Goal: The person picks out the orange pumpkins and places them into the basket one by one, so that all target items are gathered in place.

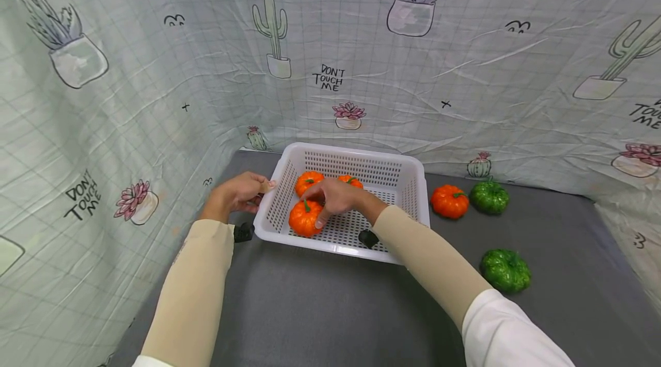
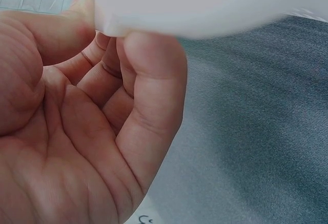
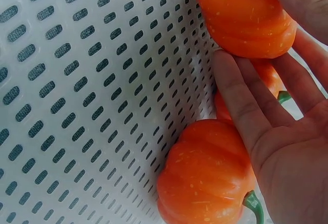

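Note:
A white perforated plastic basket (image 1: 330,248) stands on the dark table. At its left end my left hand (image 1: 242,190) pinches the rim between thumb and fingers; the left wrist view shows the basket's edge (image 2: 169,8) in that grip. Inside the basket my right hand (image 1: 338,196) holds an orange pumpkin (image 1: 304,220) with a green stem, near the front left corner. In the right wrist view, thumb and fingers go round this pumpkin (image 3: 246,19). Behind it sits a second orange pumpkin (image 1: 308,180); a third orange pumpkin (image 1: 352,180) is partly hidden by my right hand.
Right of the basket, another orange pumpkin (image 1: 450,202) lies beside a green pumpkin (image 1: 489,196). A second green pumpkin (image 1: 505,270) is closer to me, near my right sleeve. A printed cloth (image 1: 361,69) hangs behind the table and along its left side.

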`<control>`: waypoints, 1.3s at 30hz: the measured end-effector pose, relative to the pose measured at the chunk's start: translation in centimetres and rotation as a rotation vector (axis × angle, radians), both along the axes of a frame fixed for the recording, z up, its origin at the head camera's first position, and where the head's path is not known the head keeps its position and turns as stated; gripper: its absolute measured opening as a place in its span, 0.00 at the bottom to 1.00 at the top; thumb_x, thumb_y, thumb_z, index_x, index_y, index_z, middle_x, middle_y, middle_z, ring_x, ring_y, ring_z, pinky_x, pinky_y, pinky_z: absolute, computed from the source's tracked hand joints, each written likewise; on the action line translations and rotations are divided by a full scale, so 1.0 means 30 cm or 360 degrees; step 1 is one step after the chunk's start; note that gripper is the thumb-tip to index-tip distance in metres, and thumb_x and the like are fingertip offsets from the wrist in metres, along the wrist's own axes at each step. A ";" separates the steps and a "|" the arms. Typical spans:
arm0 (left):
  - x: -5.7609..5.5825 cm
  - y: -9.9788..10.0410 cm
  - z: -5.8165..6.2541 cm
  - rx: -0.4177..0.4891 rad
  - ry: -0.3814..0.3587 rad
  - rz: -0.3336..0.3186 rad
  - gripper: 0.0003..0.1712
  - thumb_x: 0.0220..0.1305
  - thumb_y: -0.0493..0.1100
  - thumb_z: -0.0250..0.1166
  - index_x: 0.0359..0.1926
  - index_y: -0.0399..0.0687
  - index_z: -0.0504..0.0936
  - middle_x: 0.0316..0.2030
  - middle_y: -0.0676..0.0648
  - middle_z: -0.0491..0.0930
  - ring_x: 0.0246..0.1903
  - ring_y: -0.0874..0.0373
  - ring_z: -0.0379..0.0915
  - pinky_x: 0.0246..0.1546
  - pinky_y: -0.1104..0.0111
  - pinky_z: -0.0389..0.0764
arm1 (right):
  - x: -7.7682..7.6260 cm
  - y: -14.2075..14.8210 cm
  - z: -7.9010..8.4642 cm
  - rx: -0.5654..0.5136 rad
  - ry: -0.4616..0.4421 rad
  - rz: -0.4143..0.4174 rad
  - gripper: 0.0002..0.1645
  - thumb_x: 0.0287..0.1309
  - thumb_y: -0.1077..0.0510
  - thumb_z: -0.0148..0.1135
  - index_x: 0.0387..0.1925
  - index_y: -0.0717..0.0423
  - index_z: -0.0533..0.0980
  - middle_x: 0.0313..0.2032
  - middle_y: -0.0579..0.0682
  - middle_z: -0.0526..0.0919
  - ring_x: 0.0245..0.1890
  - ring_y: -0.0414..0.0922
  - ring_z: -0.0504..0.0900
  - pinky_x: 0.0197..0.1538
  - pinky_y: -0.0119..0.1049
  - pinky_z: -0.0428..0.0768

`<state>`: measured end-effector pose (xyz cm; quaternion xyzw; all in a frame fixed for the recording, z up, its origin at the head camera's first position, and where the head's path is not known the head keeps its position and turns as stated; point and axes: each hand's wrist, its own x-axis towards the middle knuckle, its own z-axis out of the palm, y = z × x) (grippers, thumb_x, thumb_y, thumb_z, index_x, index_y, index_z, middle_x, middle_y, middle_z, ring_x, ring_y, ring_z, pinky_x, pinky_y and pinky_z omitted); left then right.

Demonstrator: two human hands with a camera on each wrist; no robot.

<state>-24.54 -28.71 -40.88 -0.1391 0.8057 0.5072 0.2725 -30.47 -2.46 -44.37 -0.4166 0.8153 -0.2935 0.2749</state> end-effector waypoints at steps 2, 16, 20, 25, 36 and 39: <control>0.000 0.000 0.000 0.0006 0.0003 -0.0003 0.19 0.80 0.52 0.56 0.53 0.40 0.80 0.40 0.47 0.82 0.37 0.55 0.77 0.36 0.66 0.82 | 0.000 -0.001 -0.002 0.0003 -0.0006 0.0009 0.41 0.44 0.58 0.86 0.63 0.49 0.81 0.61 0.46 0.84 0.60 0.45 0.78 0.72 0.45 0.73; 0.002 0.006 0.003 -0.0006 0.0010 0.0003 0.20 0.81 0.52 0.54 0.53 0.39 0.80 0.36 0.49 0.80 0.34 0.56 0.75 0.35 0.67 0.80 | 0.011 -0.008 -0.005 0.0083 -0.0043 0.0021 0.43 0.48 0.61 0.83 0.68 0.49 0.77 0.68 0.47 0.80 0.66 0.47 0.75 0.75 0.46 0.70; 0.002 0.005 0.000 -0.0010 0.0014 0.0009 0.20 0.81 0.52 0.55 0.53 0.39 0.80 0.36 0.48 0.80 0.34 0.56 0.75 0.35 0.67 0.80 | 0.016 -0.010 -0.003 0.0105 -0.0029 0.0031 0.43 0.51 0.59 0.82 0.69 0.50 0.76 0.68 0.48 0.79 0.66 0.48 0.76 0.75 0.46 0.70; 0.004 0.007 -0.002 -0.0001 0.0016 0.0001 0.19 0.81 0.52 0.55 0.50 0.40 0.80 0.35 0.49 0.80 0.33 0.57 0.75 0.35 0.67 0.80 | 0.018 0.004 0.024 0.0164 0.0011 0.0053 0.40 0.54 0.57 0.80 0.69 0.48 0.76 0.68 0.47 0.79 0.67 0.48 0.76 0.74 0.47 0.71; 0.002 0.014 -0.001 -0.0019 0.0003 -0.0055 0.19 0.81 0.52 0.54 0.50 0.40 0.78 0.36 0.49 0.80 0.34 0.57 0.76 0.36 0.66 0.80 | -0.006 0.144 0.182 0.0009 -0.0110 -0.0120 0.32 0.59 0.62 0.76 0.65 0.53 0.80 0.65 0.57 0.82 0.65 0.58 0.81 0.66 0.51 0.80; 0.007 0.008 -0.001 -0.0015 0.0007 -0.0062 0.19 0.82 0.52 0.53 0.49 0.41 0.78 0.35 0.49 0.80 0.34 0.57 0.75 0.36 0.66 0.80 | -0.013 0.184 0.219 -0.0067 -0.0154 -0.0172 0.29 0.59 0.64 0.74 0.62 0.54 0.81 0.62 0.58 0.84 0.64 0.59 0.82 0.62 0.49 0.83</control>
